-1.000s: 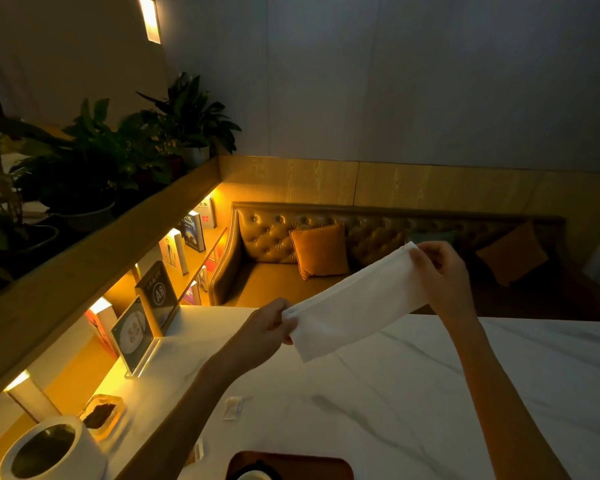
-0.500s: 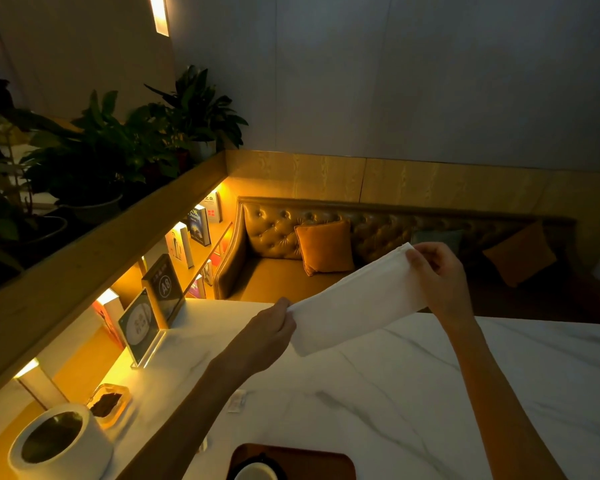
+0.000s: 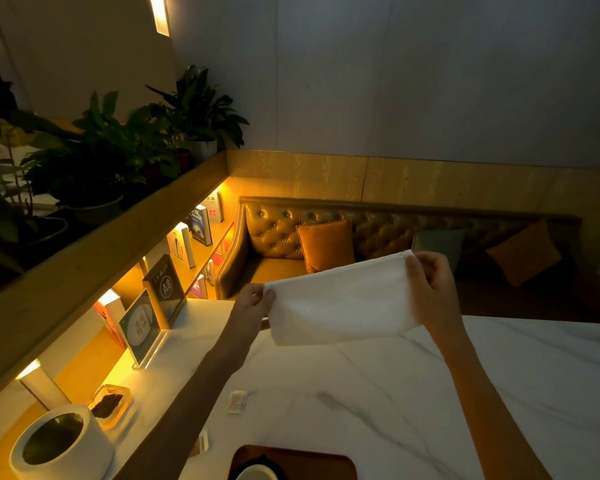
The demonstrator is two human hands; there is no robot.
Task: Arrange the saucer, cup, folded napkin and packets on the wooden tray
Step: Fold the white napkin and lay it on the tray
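Tray (image 3: 293,460) edge and cup (image 3: 257,473) sat nearest on the table (image 3: 430,393); a packet (image 3: 237,402) lay beyond. Farther, both hands' fingers (image 3: 417,275) pinched the napkin (image 3: 342,299) aloft, mid-fold. Another fold probably came next.

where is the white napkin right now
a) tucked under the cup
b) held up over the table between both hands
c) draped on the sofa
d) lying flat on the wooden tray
b: the napkin is stretched in the air between the left hand and the right hand, above the table.
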